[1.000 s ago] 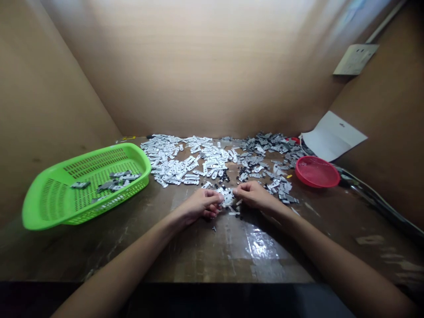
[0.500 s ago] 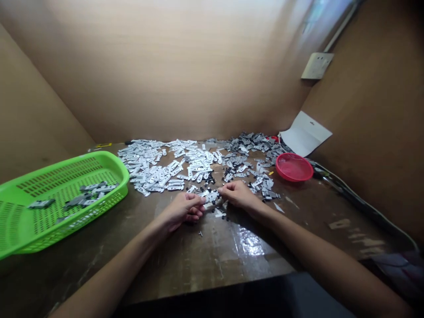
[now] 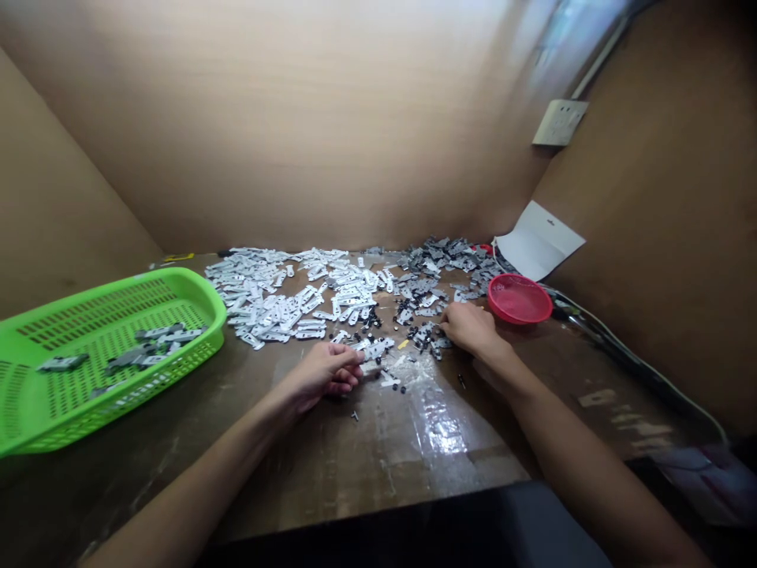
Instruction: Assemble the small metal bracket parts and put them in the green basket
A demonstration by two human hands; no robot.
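Observation:
My left hand (image 3: 331,369) pinches a small grey metal plate (image 3: 378,349) between thumb and fingers, low over the table. My right hand (image 3: 470,325) is down at the pile of grey metal parts (image 3: 426,335) on the right, its fingers bent and their tips partly hidden, so what they touch or hold cannot be made out. Several small black round pieces (image 3: 399,388) lie on the table just right of my left hand. A tiny metal pin (image 3: 355,416) rests nearer to me.
At left stands a green plastic basket (image 3: 204,296) holding several grey metal parts. Long pale metal strips (image 3: 266,300) are heaped at the back. A red bowl (image 3: 520,300) sits at right, beside a white card (image 3: 541,241) and a cable (image 3: 639,359) along the wall.
My right hand has moved away from my left hand, to the right and slightly farther back, onto the grey parts. My left hand still holds the metal plate in nearly the same place.

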